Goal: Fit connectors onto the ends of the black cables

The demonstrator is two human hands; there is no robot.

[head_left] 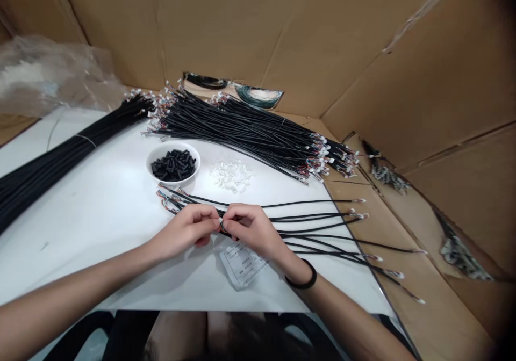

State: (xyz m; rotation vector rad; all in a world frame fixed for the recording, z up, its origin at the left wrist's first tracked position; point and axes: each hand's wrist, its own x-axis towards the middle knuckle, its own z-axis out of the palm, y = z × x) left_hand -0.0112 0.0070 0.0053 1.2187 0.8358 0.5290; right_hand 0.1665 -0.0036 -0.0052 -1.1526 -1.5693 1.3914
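My left hand (196, 225) pinches a small white connector (220, 220) between thumb and finger. Close beside it, my right hand (250, 228) is closed on the thin coloured wires (224, 229) at a cable's end, the fingertips of both hands almost meeting. Several black cables (318, 217) lie under and behind the hands, their wire ends (171, 195) fanned out at left and white-tipped at right. A printed plastic bag (241, 267) lies partly below my right hand. Beyond the hands is a loose pile of white connectors (233, 176).
A white bowl (196, 152) of short black tubes stands behind my left hand. Large bundles of black cables (237, 127) lie at the back, another bundle (52, 159) at left. Cardboard walls (250, 28) enclose the white table (100, 200). Clear plastic wrap (60, 73) sits back left.
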